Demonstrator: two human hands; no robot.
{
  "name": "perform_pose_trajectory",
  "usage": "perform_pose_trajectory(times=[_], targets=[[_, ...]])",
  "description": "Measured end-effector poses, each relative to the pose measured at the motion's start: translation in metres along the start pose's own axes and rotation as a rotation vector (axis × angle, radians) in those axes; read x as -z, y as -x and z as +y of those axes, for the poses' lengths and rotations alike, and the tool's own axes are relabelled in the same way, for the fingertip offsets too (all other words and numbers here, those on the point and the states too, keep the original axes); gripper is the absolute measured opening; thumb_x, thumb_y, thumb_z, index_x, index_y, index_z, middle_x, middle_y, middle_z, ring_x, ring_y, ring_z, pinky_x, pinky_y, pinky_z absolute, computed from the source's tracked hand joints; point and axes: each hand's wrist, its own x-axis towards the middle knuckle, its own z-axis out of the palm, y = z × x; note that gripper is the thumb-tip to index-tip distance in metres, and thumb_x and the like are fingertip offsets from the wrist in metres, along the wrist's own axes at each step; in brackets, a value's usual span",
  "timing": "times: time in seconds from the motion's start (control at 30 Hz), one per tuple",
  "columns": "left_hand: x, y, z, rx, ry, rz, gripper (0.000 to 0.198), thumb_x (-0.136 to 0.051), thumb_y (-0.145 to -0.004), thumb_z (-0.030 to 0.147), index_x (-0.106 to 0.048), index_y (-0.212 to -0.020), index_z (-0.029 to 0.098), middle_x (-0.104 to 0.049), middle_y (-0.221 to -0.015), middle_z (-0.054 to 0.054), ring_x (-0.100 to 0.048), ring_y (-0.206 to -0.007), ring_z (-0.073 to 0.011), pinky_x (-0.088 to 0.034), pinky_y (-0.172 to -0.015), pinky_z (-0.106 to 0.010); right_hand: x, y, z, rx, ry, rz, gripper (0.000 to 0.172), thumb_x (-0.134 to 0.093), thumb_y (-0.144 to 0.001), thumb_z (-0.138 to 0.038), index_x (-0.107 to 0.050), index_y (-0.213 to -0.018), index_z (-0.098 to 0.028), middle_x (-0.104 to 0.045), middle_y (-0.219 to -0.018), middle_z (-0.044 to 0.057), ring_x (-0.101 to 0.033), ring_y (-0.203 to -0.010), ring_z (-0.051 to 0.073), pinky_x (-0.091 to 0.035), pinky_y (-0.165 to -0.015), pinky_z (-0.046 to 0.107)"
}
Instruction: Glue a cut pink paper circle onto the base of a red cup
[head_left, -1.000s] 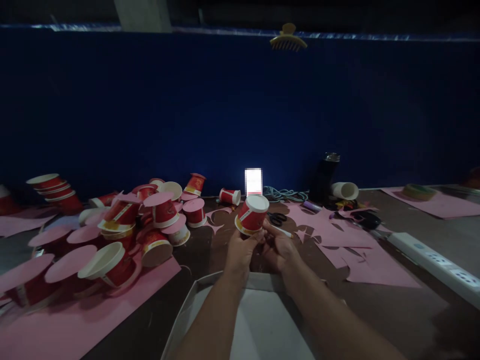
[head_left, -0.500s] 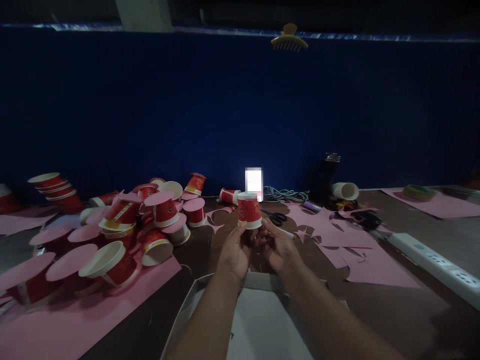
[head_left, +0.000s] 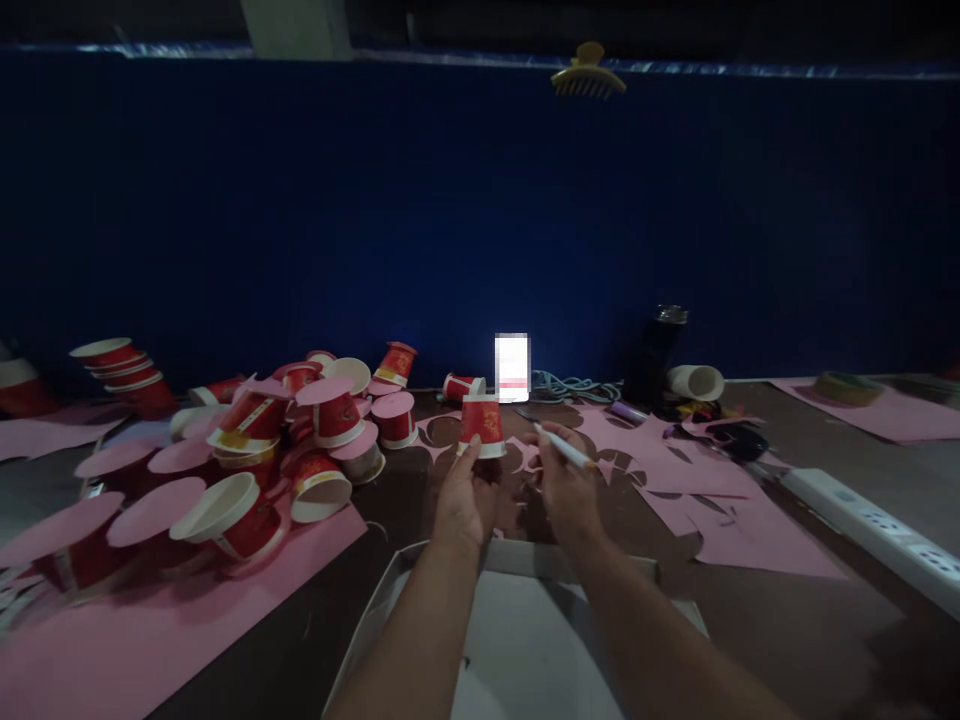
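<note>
My left hand (head_left: 465, 495) grips a red paper cup (head_left: 481, 424) turned upside down, its rim at the bottom, fingers closed round it. My right hand (head_left: 564, 482) is just to the right of the cup, closed on a thin white pen (head_left: 564, 449) that points up and left. Both hands hover over the dark table, above pink paper offcuts (head_left: 660, 465). A white open box (head_left: 525, 640) lies under my forearms at the near edge.
A heap of red cups and pink paper discs (head_left: 300, 440) fills the left, on a pink sheet (head_left: 150, 630). A lit phone (head_left: 512, 368), black bottle (head_left: 655, 352), scissors (head_left: 731, 440) and white power strip (head_left: 870, 520) stand behind and right. A blue wall closes the back.
The cup went from tilted with its base showing to upright upside down and moved a little left. My right hand came off the cup and now shows the pen.
</note>
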Motion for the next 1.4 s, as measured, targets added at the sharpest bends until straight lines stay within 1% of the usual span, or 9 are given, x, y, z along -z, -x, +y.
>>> perform_pose_trajectory(times=[0.13, 0.23, 0.33, 0.5, 0.6, 0.7, 0.87, 1.2, 1.4], targets=[[0.005, -0.003, -0.003, 0.044, -0.049, 0.005, 0.012, -0.070, -0.071, 0.014, -0.059, -0.077, 0.016, -0.064, -0.072, 0.001, -0.056, -0.056, -0.0055, -0.045, -0.052, -0.017, 0.008, 0.003, -0.012, 0.265, 0.145, -0.059, 0.017, -0.067, -0.074, -0.028, -0.064, -0.091, -0.024, -0.068, -0.081, -0.001, -0.058, -0.070, 0.011, -0.049, -0.069, 0.023], [0.006, -0.002, -0.007, 0.067, -0.052, -0.016, 0.011, -0.069, -0.071, 0.014, -0.060, -0.079, 0.015, -0.064, -0.074, 0.001, -0.054, -0.055, -0.0048, -0.043, -0.052, -0.016, 0.011, 0.005, -0.009, 0.336, 0.207, -0.185, 0.018, -0.070, -0.071, -0.021, -0.066, -0.087, -0.026, -0.068, -0.082, 0.000, -0.061, -0.086, 0.018, -0.048, -0.083, 0.031], [0.004, 0.001, -0.008, 0.058, -0.055, -0.051, 0.010, -0.067, -0.071, 0.011, -0.062, -0.079, 0.013, -0.065, -0.074, 0.000, -0.056, -0.058, -0.0057, -0.042, -0.051, -0.016, 0.011, 0.005, -0.002, 0.315, 0.214, -0.246, 0.022, -0.070, -0.070, -0.017, -0.066, -0.089, -0.027, -0.068, -0.078, 0.000, -0.063, -0.089, 0.020, -0.050, -0.081, 0.033], [0.003, 0.002, -0.009, 0.040, -0.104, -0.059, 0.010, -0.068, -0.068, 0.007, -0.063, -0.076, 0.012, -0.066, -0.072, -0.002, -0.056, -0.058, -0.0062, -0.043, -0.052, -0.016, 0.009, 0.006, 0.001, 0.308, 0.164, -0.173, 0.020, -0.071, -0.070, -0.019, -0.068, -0.087, -0.027, -0.069, -0.077, 0.001, -0.063, -0.092, 0.021, -0.051, -0.083, 0.034], [0.005, 0.000, -0.010, 0.023, -0.125, -0.078, 0.012, -0.068, -0.069, 0.008, -0.064, -0.079, 0.012, -0.067, -0.076, -0.003, -0.058, -0.061, -0.0073, -0.044, -0.054, -0.016, 0.007, 0.008, -0.004, 0.458, 0.316, -0.172, 0.014, -0.066, -0.076, -0.026, -0.069, -0.090, -0.026, -0.070, -0.087, 0.002, -0.062, -0.097, 0.021, -0.047, -0.093, 0.038], [0.007, -0.001, -0.011, 0.018, -0.131, -0.049, 0.012, -0.068, -0.069, 0.008, -0.064, -0.080, 0.012, -0.066, -0.074, -0.003, -0.058, -0.061, -0.0079, -0.045, -0.055, -0.017, 0.006, 0.008, -0.007, 0.626, 0.471, -0.149, 0.017, -0.059, -0.082, -0.030, -0.069, -0.094, -0.024, -0.070, -0.094, 0.004, -0.064, -0.093, 0.020, -0.048, -0.092, 0.039], [0.005, 0.000, -0.012, 0.008, -0.138, -0.069, 0.013, -0.067, -0.070, 0.007, -0.064, -0.082, 0.011, -0.066, -0.076, -0.003, -0.058, -0.060, -0.0075, -0.045, -0.054, -0.017, 0.008, 0.006, -0.004, 0.726, 0.577, -0.127, 0.019, -0.056, -0.085, -0.030, -0.068, -0.098, -0.023, -0.070, -0.099, 0.005, -0.064, -0.093, 0.019, -0.050, -0.090, 0.039], [0.002, 0.004, -0.011, -0.013, -0.171, -0.053, 0.013, -0.071, -0.064, 0.008, -0.059, -0.069, 0.011, -0.063, -0.066, -0.001, -0.055, -0.054, -0.0062, -0.043, -0.052, -0.016, 0.008, 0.007, -0.004, 0.716, 0.591, -0.128, 0.018, -0.057, -0.085, -0.028, -0.068, -0.098, -0.022, -0.070, -0.101, 0.005, -0.063, -0.098, 0.020, -0.049, -0.090, 0.037], [0.003, 0.003, -0.012, -0.017, -0.181, -0.093, 0.017, -0.074, -0.061, 0.010, -0.061, -0.072, 0.011, -0.064, -0.068, -0.001, -0.056, -0.057, -0.0067, -0.044, -0.055, -0.016, 0.007, 0.007, -0.003, 0.734, 0.611, -0.141, 0.019, -0.055, -0.085, -0.029, -0.068, -0.098, -0.023, -0.071, -0.094, 0.005, -0.063, -0.097, 0.020, -0.050, -0.089, 0.038]])
